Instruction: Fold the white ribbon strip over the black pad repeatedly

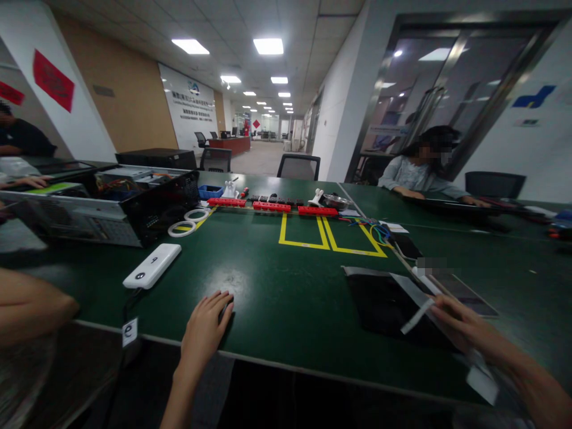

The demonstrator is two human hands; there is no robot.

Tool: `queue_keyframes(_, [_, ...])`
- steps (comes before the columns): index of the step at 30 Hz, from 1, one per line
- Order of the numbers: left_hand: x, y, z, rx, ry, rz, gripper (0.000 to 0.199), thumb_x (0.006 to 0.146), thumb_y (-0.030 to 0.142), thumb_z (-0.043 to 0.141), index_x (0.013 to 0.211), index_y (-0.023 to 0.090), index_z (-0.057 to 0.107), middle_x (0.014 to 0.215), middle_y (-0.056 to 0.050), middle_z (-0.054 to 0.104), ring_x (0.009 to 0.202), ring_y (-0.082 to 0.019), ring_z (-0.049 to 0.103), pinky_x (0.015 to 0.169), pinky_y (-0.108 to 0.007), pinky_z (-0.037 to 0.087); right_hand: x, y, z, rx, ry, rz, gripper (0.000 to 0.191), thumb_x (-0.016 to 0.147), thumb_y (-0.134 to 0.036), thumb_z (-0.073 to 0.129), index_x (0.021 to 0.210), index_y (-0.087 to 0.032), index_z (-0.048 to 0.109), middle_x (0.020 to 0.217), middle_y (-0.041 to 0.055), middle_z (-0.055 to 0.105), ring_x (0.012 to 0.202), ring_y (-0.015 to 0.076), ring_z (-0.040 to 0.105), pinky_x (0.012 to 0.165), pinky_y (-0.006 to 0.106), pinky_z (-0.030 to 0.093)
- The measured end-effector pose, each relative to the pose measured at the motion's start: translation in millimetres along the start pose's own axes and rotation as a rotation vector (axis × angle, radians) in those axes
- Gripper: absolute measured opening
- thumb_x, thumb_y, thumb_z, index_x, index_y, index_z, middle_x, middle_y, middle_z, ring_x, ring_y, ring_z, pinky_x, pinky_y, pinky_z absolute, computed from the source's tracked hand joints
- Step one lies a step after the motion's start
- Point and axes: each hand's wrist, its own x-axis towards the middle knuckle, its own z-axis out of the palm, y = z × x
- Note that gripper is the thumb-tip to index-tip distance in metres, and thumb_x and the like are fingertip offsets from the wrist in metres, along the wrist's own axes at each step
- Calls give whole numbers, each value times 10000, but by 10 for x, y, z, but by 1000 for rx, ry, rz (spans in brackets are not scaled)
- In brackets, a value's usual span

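Note:
My left hand point(206, 325) rests near the table's front edge, its fingers curled over a small dark object point(227, 311) mostly hidden beneath them. On the right, my right hand point(462, 325) pinches a white strip point(417, 317) between thumb and fingers. That strip hangs over a flat black sheet or pouch point(378, 301) with a pale border along its top. Another white piece point(481, 379) shows below my right wrist; whether it joins the strip is unclear.
An open computer case point(107, 220) stands at the left, with a white power bank point(152, 266) before it. Red blocks point(271, 207) line the back above yellow tape frames point(306, 245). Wires point(379, 232) and a phone point(406, 245) lie right. People sit at both sides.

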Motion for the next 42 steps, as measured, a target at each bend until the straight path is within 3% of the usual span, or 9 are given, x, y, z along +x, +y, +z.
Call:
queue_keyframes(7, [1, -4, 28, -5, 40, 18, 333, 907, 346, 429, 1073, 198, 676, 1144, -74, 678, 1135, -255, 579, 1020, -457, 383, 40, -61, 271, 153, -147, 0, 487, 678, -732, 442, 589, -253, 437, 661, 63, 547, 751, 255, 591, 732, 369, 488])
queue_keyframes(9, [1, 0, 29, -2, 48, 19, 328, 907, 344, 431, 1069, 200, 677, 1140, -74, 679, 1132, -256, 580, 1017, -456, 386, 40, -110, 408, 172, -177, -12, 472, 692, -719, 439, 619, -253, 437, 786, 107, 623, 949, 308, 599, 849, 400, 468])
queue_keyframes(12, [-2, 3, 29, 6, 41, 13, 322, 908, 341, 438, 1080, 199, 672, 1154, -69, 673, 1143, -255, 572, 1020, -452, 382, 7, -267, 674, 201, -244, -58, 422, 747, -660, 421, 677, -244, 439, 1139, 158, 624, 1278, 334, 395, 1014, 456, 354])
queue_keyframes(17, [-5, -9, 31, 0, 27, 9, 329, 912, 345, 436, 1096, 197, 665, 1165, -71, 667, 1146, -253, 569, 1025, -453, 374, -73, -720, 1084, 160, -338, -94, 422, 839, -516, 378, 1052, -192, 544, 1438, 156, 374, 1385, 308, 134, 1097, 543, 163])
queue_keyframes(24, [-9, 1, 25, 4, 21, 7, 317, 909, 335, 448, 1087, 190, 667, 1164, -75, 667, 1152, -257, 564, 1024, -455, 374, -92, -1283, 1307, 202, -456, -203, 565, 899, -396, 341, 1401, -138, 316, 1450, 159, 354, 1394, 272, 60, 1116, 539, 30])
queue_keyframes(28, [-9, -10, 41, -2, 28, 8, 307, 910, 329, 454, 1091, 193, 662, 1159, -71, 670, 1150, -255, 564, 1026, -463, 369, -95, -1460, 1345, 226, -523, -228, 509, 907, -379, 356, 1365, -158, 369, 1477, 156, 302, 1396, 288, 11, 1107, 558, 40])
queue_keyframes(33, [-31, 45, -45, -66, 128, 78, 355, 925, 334, 431, 1199, 177, 591, 1193, -96, 645, 1130, -254, 571, 1004, -479, 392, -169, -1660, 1202, 301, -586, -399, 435, 905, -320, 405, 1316, -181, 401, 1196, 99, 568, 1395, 246, 145, 1106, 560, 54])
queue_keyframes(39, [-256, 578, -410, -253, 154, 313, 500, 854, 387, 580, 1315, 218, 488, 1099, -85, 674, 976, -225, 625, 818, -342, 522, -504, -1960, 838, 338, -603, -558, 171, 906, -335, 462, 860, -195, 549, 1165, 80, 593, 1086, 184, 546, 944, 340, 408])
queue_keyframes(42, [-393, 873, -491, -476, 136, 346, 281, 899, 265, 530, 1169, 243, 606, 895, -38, 712, 775, -162, 656, 728, -250, 526, -598, -2019, 702, 293, -582, -597, 97, 894, -255, 486, 848, -199, 551, 945, 26, 635, 838, 119, 585, 747, 222, 440])
